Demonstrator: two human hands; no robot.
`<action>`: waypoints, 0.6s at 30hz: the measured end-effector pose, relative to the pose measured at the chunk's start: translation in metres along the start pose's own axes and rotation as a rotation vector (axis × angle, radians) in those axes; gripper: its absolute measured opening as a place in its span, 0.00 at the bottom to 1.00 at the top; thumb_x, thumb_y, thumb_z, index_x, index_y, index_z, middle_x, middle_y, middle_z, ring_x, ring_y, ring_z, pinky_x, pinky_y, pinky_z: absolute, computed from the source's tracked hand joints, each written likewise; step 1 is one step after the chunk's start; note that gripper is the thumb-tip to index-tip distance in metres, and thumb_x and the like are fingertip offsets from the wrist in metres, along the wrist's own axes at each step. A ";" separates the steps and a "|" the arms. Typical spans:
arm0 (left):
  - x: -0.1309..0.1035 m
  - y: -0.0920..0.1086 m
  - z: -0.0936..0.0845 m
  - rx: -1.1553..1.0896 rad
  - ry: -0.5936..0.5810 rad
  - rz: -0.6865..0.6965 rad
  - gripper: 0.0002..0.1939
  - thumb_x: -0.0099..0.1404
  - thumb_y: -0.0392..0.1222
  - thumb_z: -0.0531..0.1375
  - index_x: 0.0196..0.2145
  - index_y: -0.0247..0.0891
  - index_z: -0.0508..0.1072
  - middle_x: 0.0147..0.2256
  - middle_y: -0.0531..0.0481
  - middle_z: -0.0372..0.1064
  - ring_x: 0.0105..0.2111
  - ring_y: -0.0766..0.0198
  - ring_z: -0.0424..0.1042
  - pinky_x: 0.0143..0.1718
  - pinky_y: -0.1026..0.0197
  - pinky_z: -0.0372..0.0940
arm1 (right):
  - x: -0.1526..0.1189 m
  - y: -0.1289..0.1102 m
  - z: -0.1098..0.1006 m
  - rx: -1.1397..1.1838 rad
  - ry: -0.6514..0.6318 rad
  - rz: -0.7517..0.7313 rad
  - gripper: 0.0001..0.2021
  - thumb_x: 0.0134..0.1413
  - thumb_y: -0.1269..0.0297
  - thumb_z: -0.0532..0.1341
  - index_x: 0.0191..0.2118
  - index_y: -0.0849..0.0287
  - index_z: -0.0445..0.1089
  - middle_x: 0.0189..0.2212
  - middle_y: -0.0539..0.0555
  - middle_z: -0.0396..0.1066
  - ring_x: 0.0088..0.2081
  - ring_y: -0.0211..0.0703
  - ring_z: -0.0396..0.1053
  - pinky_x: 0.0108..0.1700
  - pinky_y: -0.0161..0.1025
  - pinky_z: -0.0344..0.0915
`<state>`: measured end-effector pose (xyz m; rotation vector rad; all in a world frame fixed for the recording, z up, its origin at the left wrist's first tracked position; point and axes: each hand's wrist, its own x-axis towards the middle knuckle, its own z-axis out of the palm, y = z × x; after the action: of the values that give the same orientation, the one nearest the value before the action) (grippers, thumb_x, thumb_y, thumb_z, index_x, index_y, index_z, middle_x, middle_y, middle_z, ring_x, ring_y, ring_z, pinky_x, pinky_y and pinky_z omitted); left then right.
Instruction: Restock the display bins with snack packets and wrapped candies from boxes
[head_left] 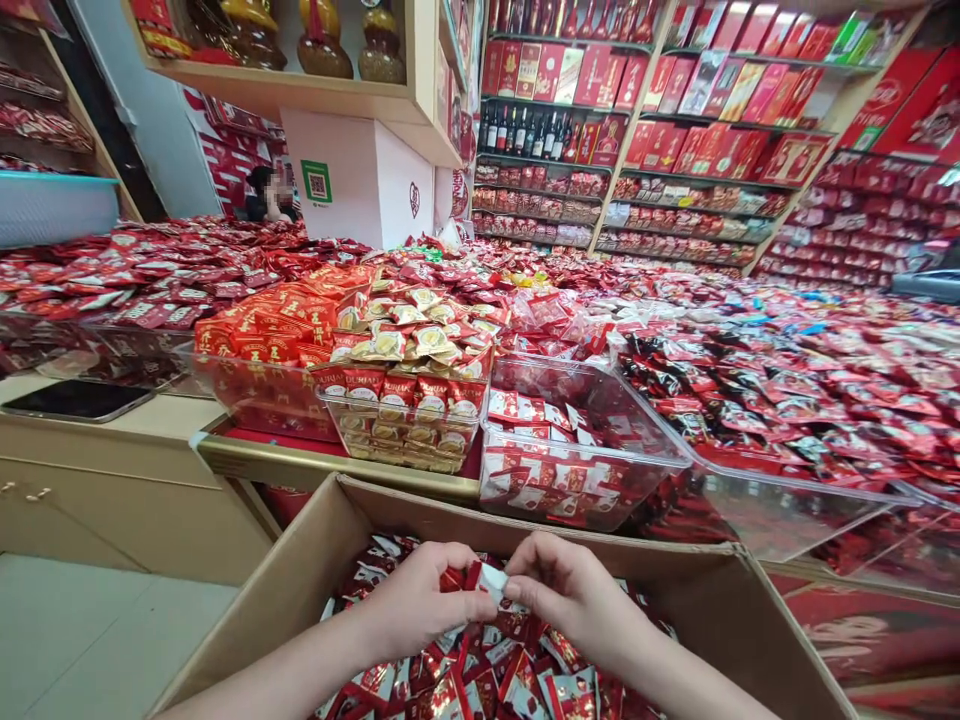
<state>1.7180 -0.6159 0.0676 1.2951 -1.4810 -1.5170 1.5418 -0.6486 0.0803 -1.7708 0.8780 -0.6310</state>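
Note:
Both my hands meet above an open cardboard box (300,560) full of small red and white candy packets (517,680). Between my fingertips is one red and white candy packet (491,580). My left hand (420,600) pinches its left side with thumb and forefinger. On the other side, my right hand (562,590) grips the packet's right edge, fingers curled. Just beyond the box stands a clear plastic bin (592,470), partly filled with similar red and white packets in rows.
Left of that bin, durian packets (405,390) and orange-red packets (262,340) fill two more bins. A dark tablet-like device (79,398) lies on the left counter. Black and red packets (720,390) heap at right. A person (270,195) is behind the counter.

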 end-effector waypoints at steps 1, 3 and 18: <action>-0.001 0.001 0.000 -0.015 -0.017 0.003 0.11 0.47 0.44 0.60 0.25 0.33 0.69 0.19 0.58 0.61 0.22 0.71 0.57 0.23 0.69 0.53 | -0.001 -0.003 -0.001 -0.059 -0.022 0.000 0.05 0.45 0.64 0.56 0.26 0.61 0.64 0.21 0.49 0.64 0.24 0.33 0.59 0.26 0.31 0.57; -0.003 0.002 0.000 -0.112 -0.053 -0.017 0.14 0.48 0.49 0.59 0.25 0.33 0.68 0.20 0.56 0.62 0.21 0.71 0.59 0.23 0.68 0.54 | -0.006 -0.013 -0.004 -0.160 -0.035 -0.026 0.05 0.45 0.65 0.55 0.25 0.60 0.64 0.21 0.49 0.65 0.24 0.33 0.59 0.26 0.31 0.57; -0.002 -0.008 -0.001 -0.465 -0.021 -0.222 0.15 0.53 0.51 0.55 0.31 0.37 0.66 0.25 0.53 0.68 0.22 0.69 0.67 0.25 0.67 0.58 | 0.130 -0.078 -0.115 0.061 0.421 0.000 0.12 0.23 0.83 0.63 0.13 0.65 0.59 0.09 0.45 0.58 0.13 0.34 0.60 0.15 0.39 0.63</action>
<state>1.7211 -0.6128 0.0604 1.1852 -0.9346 -1.8826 1.5535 -0.8000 0.1953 -1.6082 1.1270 -1.0429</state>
